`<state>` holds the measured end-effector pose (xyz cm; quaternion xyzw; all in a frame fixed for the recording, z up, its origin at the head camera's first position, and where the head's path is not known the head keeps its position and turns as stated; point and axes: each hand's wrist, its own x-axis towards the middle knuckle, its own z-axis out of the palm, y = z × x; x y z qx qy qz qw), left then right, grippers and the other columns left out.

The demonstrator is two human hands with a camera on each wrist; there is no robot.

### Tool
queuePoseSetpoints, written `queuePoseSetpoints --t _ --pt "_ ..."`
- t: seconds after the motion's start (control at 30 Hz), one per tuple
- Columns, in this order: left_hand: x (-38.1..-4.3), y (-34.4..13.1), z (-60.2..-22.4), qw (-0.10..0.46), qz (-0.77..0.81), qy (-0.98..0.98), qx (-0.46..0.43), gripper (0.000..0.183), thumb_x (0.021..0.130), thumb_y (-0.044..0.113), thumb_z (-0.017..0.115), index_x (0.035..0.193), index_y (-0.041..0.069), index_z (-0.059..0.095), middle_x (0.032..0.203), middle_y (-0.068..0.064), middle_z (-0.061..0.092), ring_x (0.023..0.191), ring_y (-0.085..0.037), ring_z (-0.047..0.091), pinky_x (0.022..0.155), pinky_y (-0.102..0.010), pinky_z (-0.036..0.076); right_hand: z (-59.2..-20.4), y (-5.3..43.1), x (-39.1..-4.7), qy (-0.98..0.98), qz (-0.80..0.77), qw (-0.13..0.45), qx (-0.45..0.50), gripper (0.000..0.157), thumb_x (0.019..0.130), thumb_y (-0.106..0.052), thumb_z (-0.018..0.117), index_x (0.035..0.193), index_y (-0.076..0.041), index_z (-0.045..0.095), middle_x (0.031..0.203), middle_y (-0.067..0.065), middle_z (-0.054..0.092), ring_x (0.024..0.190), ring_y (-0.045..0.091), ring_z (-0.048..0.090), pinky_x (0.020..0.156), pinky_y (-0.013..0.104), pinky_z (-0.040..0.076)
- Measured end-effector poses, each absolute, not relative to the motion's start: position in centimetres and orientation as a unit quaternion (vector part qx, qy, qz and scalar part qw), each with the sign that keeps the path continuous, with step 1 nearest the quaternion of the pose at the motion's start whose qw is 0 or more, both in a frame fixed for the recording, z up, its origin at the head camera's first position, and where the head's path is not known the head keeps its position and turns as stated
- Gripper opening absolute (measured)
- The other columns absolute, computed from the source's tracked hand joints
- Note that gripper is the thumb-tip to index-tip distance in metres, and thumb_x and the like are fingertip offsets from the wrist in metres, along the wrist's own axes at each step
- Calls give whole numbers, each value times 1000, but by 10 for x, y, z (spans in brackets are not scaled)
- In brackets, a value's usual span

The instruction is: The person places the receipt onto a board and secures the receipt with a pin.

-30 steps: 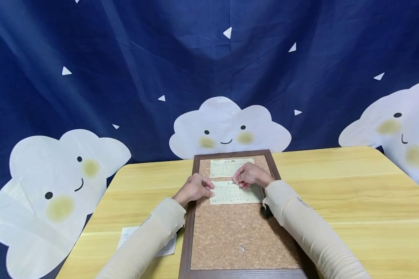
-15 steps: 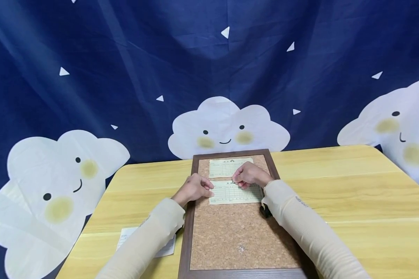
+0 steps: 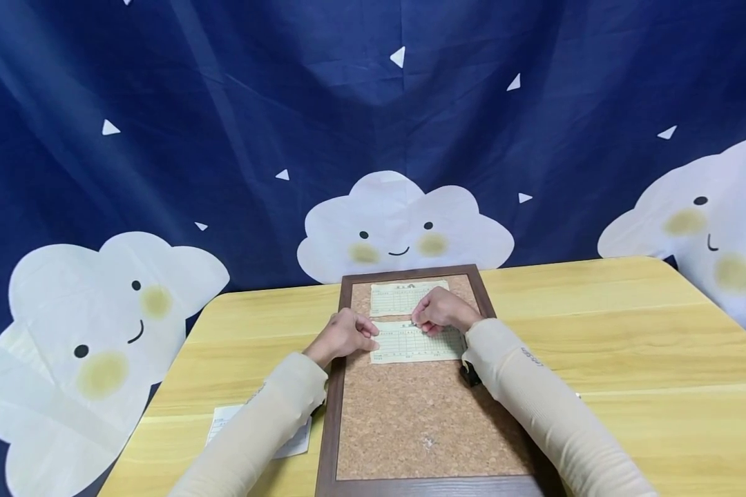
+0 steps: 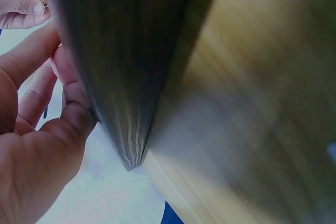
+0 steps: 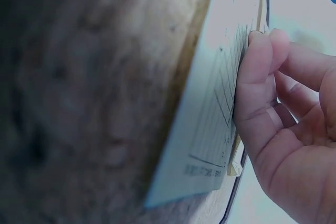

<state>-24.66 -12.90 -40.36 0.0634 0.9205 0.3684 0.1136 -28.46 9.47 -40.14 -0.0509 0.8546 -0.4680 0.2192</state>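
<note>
A cork board [image 3: 385,414] with a dark wooden frame carries two pale printed slips, one above the other. On the lower slip [image 3: 404,350], my left hand [image 3: 343,334] rests its thumb and fingertips at the left edge. My right hand [image 3: 441,312] pinches something small at that slip's top edge, mostly hidden by the fingertips; a gold-coloured glint like a thumbtack [image 4: 45,7] shows in the left wrist view. Above lies the upper slip [image 3: 387,299], with a small dark spot at its top middle. The right wrist view has the curled right fingers against the lower slip.
Another printed paper [image 3: 295,443] lies on the wooden table [image 3: 597,324] left of the board, partly under the left sleeve. Small silvery bits [image 3: 429,442] sit on the lower cork. A navy curtain [image 3: 255,103] with cloud faces hangs behind the table.
The view has shifted very slightly. Both hands keep the same places on the lower slip, the right still pinching at its top edge.
</note>
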Motion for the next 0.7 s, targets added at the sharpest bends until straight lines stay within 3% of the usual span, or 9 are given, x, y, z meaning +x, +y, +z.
queuePoseSetpoints --t 0.7 --pt "-247 -129 -404 114 368 920 70 15 75 3 87 85 10 78 76 2 65 76 -12 56 79 -30 48 -398 95 -282 844 -484 227 -42 8 94 1 66 94 7 71 68 8 65 57 11 60 61 27 58"
